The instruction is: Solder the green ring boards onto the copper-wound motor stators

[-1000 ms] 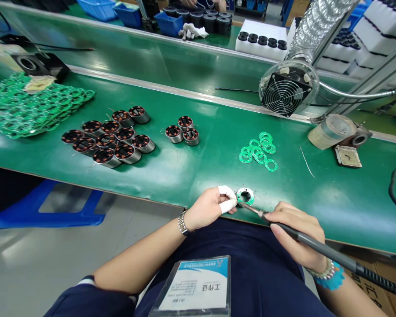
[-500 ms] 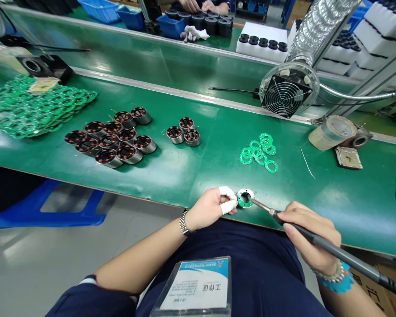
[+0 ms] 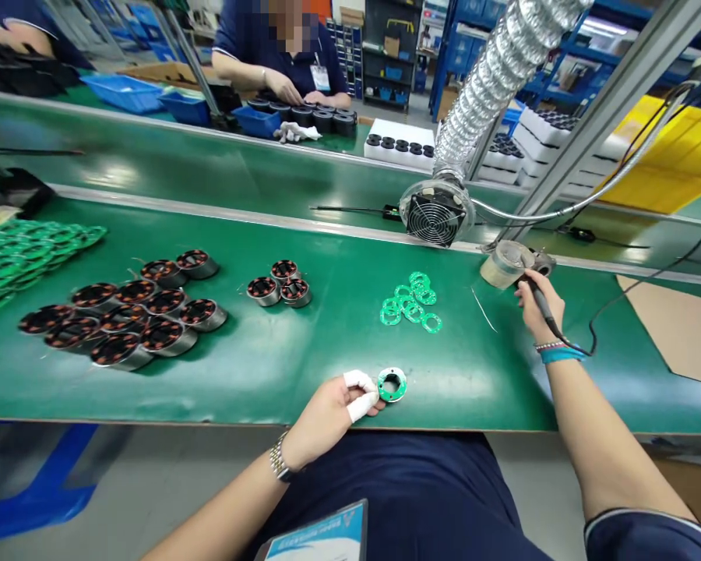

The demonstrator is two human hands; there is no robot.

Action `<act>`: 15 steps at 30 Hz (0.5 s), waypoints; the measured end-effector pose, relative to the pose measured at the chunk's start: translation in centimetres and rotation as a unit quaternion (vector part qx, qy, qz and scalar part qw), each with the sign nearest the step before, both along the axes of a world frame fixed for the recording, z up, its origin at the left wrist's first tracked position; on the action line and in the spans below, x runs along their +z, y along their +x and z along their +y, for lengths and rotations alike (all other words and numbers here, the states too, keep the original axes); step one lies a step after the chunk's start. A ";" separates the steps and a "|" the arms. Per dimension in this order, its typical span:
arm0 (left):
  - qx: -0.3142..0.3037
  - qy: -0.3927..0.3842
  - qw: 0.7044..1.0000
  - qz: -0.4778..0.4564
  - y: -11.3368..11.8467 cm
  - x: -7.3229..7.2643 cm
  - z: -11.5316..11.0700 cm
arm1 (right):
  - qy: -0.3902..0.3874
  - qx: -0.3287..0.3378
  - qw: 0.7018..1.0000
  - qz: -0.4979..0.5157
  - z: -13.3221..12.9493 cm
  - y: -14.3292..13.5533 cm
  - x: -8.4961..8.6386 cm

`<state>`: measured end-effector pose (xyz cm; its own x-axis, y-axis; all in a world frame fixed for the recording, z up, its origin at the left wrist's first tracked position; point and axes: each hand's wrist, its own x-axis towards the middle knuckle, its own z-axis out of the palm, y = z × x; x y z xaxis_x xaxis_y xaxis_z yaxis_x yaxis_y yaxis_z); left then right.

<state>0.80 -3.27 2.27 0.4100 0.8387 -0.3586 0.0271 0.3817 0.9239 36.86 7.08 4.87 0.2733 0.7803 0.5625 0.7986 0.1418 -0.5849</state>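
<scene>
The fingers of my left hand (image 3: 330, 411), two of them wrapped in white covers, pinch the side of a round motor stator topped by a green ring circuit board (image 3: 402, 387). It rests on the bench near the front edge. My right hand (image 3: 542, 310) is closed around the dark handle of a soldering iron (image 3: 540, 299). Its tip is hidden beside a cloudy plastic cup (image 3: 498, 269) and a dark stand (image 3: 545, 263) at the back. Between the hands lie several loose green ring boards (image 3: 432, 322) and a bent length of solder wire (image 3: 484, 308).
Several copper-wound stators (image 3: 122, 352) stand at left, with three more (image 3: 295, 293) nearer the middle. Stacked green board panels (image 3: 35, 253) lie far left. A fan (image 3: 435, 220) on a foil duct hangs over the back rail. A co-worker (image 3: 280, 78) sits opposite. Cardboard (image 3: 678, 327) lies right.
My right hand has taken the soldering iron from the ring board to the cup and stand at the back. My left hand still holds the stator. The view has tilted up and shifted right.
</scene>
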 end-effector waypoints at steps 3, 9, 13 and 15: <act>0.011 -0.006 1.000 -0.017 0.0 -0.2 0.0 | -0.029 0.106 0.992 0.069 -3.0 -4.5 -0.3; 0.023 -0.004 0.999 -0.028 0.0 -0.5 0.6 | -0.105 0.394 0.913 0.005 -10.1 -14.9 -1.5; 0.026 0.000 0.999 -0.036 0.1 -0.3 0.7 | -0.115 0.387 0.915 0.028 -10.3 -16.5 -2.7; 0.024 0.008 0.999 -0.034 0.1 -0.2 0.7 | -0.120 0.386 0.914 0.032 -9.9 -16.4 -3.0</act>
